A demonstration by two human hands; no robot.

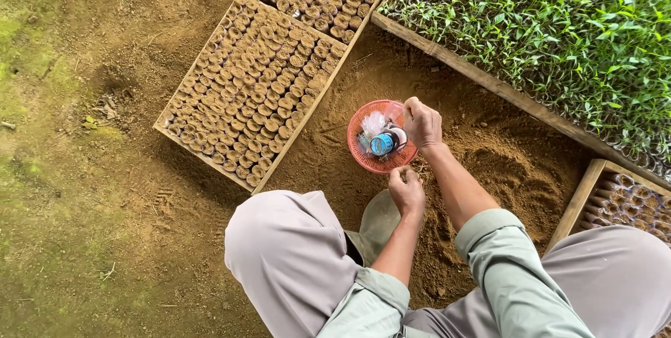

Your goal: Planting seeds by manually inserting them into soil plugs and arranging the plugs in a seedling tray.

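My right hand hovers over the right rim of a small red plastic basket on the soil, fingers pinched together; what they hold is too small to tell. Inside the basket lie a blue-capped container and clear plastic bags. My left hand is closed just below the basket, near my knee, fingers curled around something small that I cannot make out. I crouch over loose brown soil, knees in grey trousers.
A wooden tray packed with several soil-filled seedling tubes lies to the upper left. A wooden-edged bed of green seedlings fills the upper right. Another tray of tubes sits at right. Mossy ground lies at left.
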